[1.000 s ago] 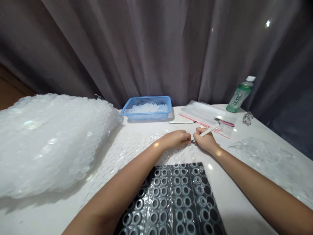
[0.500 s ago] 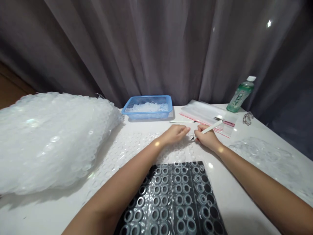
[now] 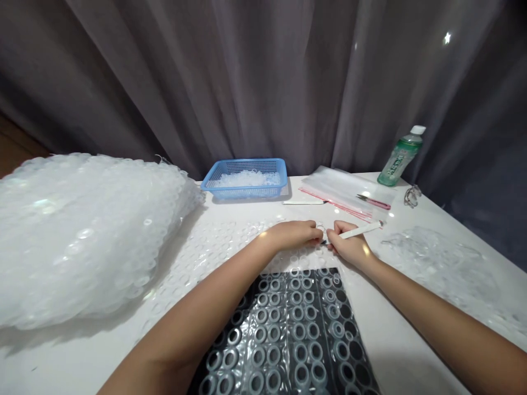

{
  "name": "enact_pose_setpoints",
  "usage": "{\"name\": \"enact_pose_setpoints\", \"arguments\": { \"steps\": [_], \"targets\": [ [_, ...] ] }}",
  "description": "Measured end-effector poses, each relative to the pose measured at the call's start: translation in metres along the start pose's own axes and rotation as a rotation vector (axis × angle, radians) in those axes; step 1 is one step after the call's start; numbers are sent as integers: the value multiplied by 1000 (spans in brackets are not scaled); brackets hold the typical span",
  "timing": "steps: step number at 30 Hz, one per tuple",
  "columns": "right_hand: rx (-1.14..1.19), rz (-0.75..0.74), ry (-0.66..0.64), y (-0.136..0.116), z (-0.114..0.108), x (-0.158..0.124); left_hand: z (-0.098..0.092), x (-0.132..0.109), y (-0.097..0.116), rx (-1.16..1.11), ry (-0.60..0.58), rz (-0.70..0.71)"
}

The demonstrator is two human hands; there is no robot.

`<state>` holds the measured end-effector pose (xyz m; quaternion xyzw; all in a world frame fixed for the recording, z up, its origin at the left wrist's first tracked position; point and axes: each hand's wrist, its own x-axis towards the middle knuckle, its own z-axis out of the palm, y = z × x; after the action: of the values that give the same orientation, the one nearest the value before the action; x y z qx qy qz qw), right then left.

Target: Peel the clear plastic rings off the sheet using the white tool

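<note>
- Small clear ring [image 3: 320,225], which we see standing just above the fingertips of the left hand [image 3: 290,235], in the gap between the two hands, near the centre of the frame.
- Our left hand is curled closed with its fingers at the ring, though we cannot tell whether they really pinch it.
- Our right hand [image 3: 349,246] is clenched around a white-handled tool [image 3: 360,231], whose dark tip points left and ends beside the ring.
- Below the hands, at lower centre, lies a black-backed sheet [image 3: 288,329] with rows of clear rings; a clear punched sheet [image 3: 218,247] spreads under the wrists.
- A large heap of clear plastic sheeting [image 3: 82,236] fills the left of the frame, and loose clear film [image 3: 436,263] lies at the right.
- Further up, a blue plastic basket [image 3: 242,193] holds clear pieces (too small to count).
- At upper right are a zip bag [image 3: 341,186], pink-handled tweezers [image 3: 373,202], a green-labelled bottle [image 3: 399,164] and eyeglasses [image 3: 412,196], all on the white table [image 3: 242,211].
</note>
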<state>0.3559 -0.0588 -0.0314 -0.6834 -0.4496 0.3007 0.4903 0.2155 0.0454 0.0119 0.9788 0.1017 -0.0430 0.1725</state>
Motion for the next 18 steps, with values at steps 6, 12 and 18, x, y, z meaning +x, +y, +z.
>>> {"name": "enact_pose_setpoints", "arguments": {
  "steps": [6,12,18],
  "targets": [
    [-107,-52,-13,0,-1,0,-1,0,4,-1,11,-5],
    [-262,-105,20,-4,-2,0,0,2,-4,-140,62,28],
    [-205,-82,15,-6,0,-1,0,3,-14,-259,187,-87]
  ]
}}
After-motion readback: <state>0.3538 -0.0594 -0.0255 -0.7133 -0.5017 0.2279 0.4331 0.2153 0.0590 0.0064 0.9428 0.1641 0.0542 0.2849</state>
